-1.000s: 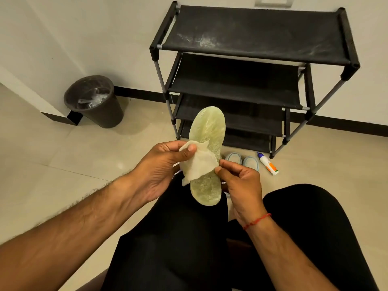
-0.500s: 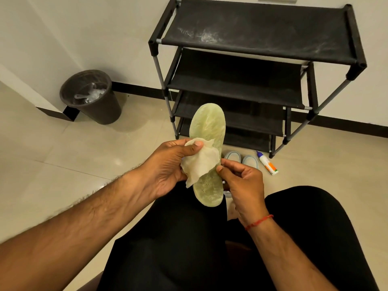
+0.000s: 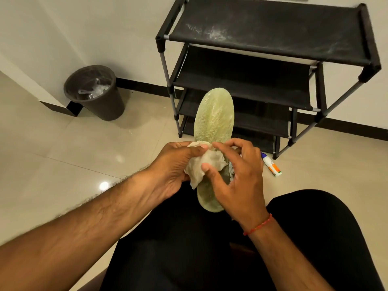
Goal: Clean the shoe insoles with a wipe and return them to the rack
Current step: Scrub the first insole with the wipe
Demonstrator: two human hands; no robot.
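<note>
Insole (image 3: 214,120): thin, flat, pale green, mesh-textured face, rounded toe, some whitish streaks. It is held over my lap, toe pointing at the shoe rack (image 3: 165,66), heel end low near my black trousers. I judge it light and floppy. It would bend if taken by the tip, so the middle or the side edges are the best hold. It looks fabric-faced, not slippery or fragile.

Wipe (image 3: 199,164): off-white, crumpled, limp, probably damp, bunched across the insole's mid-section. It is easy to tear or drop, so pinch a fold.

My left hand (image 3: 172,166) grips the insole at mid-length, its thumb clamping the wipe on top. The fingers behind are hidden. My right hand (image 3: 239,179) has fingers curled, thumb and index pinching the wipe against the insole. There is a red thread (image 3: 258,226) on that wrist.

The rack has a black tube frame with grey joints and black fabric shelves. The top shelf is dusty with white smears, and the shelves I can see hold nothing.

On the glossy beige tile floor (image 3: 63,156), a small white tube with orange label (image 3: 272,166) lies by the rack's foot. A dark round bin (image 3: 98,101), with a clear liner and scraps inside, stands by the wall, well apart.
</note>
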